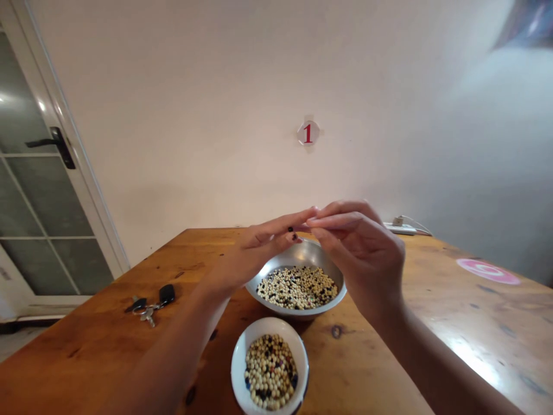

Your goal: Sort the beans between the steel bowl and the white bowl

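My left hand (268,239) is held above a metal bowl (341,295), its fingers pressed together and pointing right. Two small black beads (290,229) show between its index finger and thumb. With thumb and fingers pinched, my right hand (360,239) meets the left fingertips; whatever is in that pinch is hidden or too small to see. Many small round cream and black beads (298,287) lie in the metal bowl. Nearer to me stands a white bowl (237,369) of similar round beads (270,369), a few of them bluish or reddish.
A key ring with keys (147,314) and a black fob (166,294) lies on the wooden table (367,363) at left. A pink round sticker (488,271) is at right. Near the back edge sits a white power strip (401,229) with a cable, against the wall.
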A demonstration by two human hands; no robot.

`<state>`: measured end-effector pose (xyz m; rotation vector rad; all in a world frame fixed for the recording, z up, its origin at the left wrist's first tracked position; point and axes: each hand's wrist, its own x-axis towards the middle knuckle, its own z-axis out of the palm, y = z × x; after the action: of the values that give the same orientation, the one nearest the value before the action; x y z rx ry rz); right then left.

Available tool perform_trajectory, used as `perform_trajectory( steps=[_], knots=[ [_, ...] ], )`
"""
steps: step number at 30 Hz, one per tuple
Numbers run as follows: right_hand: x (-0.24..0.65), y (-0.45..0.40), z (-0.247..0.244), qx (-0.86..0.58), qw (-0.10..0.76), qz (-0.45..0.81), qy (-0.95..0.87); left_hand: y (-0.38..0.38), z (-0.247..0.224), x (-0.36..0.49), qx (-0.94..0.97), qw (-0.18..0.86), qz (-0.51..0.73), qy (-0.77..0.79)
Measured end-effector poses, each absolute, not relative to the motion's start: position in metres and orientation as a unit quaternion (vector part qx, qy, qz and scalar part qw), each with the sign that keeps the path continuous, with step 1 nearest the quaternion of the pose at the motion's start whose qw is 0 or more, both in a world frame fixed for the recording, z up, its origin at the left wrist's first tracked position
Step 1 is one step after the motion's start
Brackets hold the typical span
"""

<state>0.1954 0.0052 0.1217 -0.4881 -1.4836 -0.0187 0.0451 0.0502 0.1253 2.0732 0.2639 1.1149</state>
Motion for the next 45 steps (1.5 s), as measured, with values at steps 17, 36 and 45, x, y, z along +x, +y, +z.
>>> perform_trajectory(
  steps=[17, 36, 45],
  knots=[
    [0.195, 0.000, 0.124, -0.183, 0.747, 0.030, -0.639, 0.037, 0.132, 0.049, 0.795, 0.125, 0.548, 0.229],
    [0.192, -0.006, 0.123, -0.192, 0.716, 0.063, -0.668, 0.024, 0.134, 0.049, 0.762, -0.187, 0.585, 0.203],
    [0.194, -0.005, 0.126, -0.210, 0.700, 0.092, -0.677, 0.029, 0.133, 0.045, 0.764, -0.214, 0.580, 0.188]
  ],
)
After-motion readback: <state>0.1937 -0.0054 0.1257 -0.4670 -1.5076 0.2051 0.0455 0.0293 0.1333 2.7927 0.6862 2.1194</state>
